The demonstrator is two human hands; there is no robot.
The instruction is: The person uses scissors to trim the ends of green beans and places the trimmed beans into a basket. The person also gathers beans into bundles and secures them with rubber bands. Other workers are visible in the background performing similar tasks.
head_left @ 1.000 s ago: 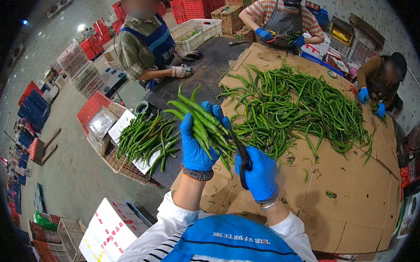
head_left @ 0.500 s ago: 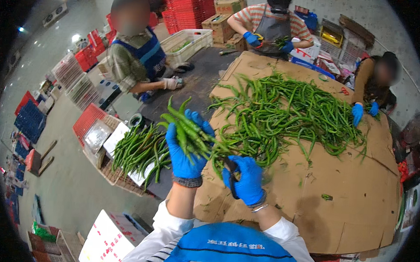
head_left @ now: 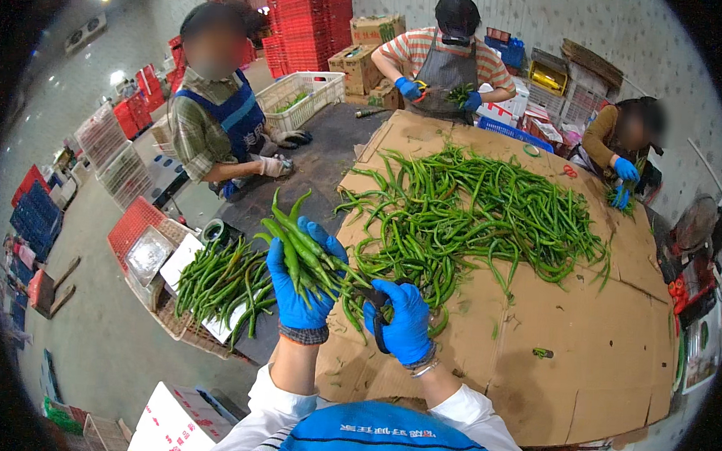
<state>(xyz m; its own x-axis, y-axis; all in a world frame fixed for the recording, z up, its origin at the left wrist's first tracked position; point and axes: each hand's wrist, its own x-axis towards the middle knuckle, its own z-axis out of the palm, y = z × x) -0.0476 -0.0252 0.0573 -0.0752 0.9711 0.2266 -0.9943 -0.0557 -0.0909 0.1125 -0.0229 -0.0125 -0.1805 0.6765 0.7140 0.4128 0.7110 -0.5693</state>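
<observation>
Grip unchanged over the last second: left hand, in a thin blue glove, curls round a loose fan of smooth, glossy green chilli peppers, tips up and away, stem ends to the right. Right hand, gloved alike, has its fingers closed on a black cutting tool with a looped handle, held at the stem ends as before; can't tell how far its blades are parted.

Change at the table's right: a co-worker's blue gloves, side by side half a second ago, now sit one above the other.

Textures: large heap of thin, curling green peppers, tangled, on flat brown cardboard, creased and flecked with green scraps. Left of the held bunch, a smaller pile of straighter green peppers, some brownish, laid roughly parallel. Dark, scuffed tabletop beyond; on it, a cream slatted plastic crate, some green inside.
</observation>
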